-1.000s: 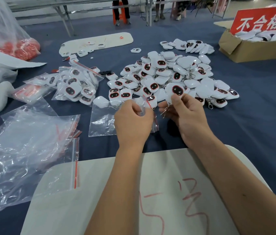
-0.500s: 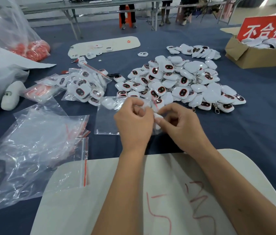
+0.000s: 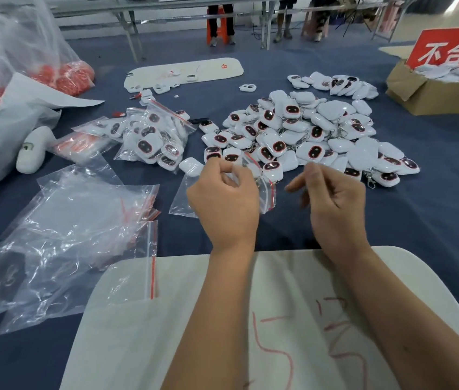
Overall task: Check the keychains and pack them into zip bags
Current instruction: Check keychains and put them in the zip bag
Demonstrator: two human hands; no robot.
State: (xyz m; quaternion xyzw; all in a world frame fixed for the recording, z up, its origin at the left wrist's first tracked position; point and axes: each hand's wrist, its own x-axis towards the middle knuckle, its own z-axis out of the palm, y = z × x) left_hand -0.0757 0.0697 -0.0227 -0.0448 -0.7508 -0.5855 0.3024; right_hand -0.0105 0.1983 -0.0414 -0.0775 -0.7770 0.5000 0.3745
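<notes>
Head view: left hand (image 3: 224,204) pinches a zip bag (image 3: 268,192); right hand (image 3: 335,201), fingers loose and empty, likely needs another keychain (image 3: 314,151) beyond its fingertips.

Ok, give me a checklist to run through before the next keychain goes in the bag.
1. Bag held: ok. The left hand pinches the zip bag near its red strip.
2. Bag mouth open: cannot tell; the hand covers most of it.
3. Right hand free to pick: ok. Its fingers are loosely curled and hold nothing.
4. Keychains at hand: ok. The loose pile lies just beyond both hands.
5. Bag's contents: cannot tell; what shows of the bag is flat and clear.
6. Spare bags ready: ok. A heap of empty bags lies to the left.
</notes>
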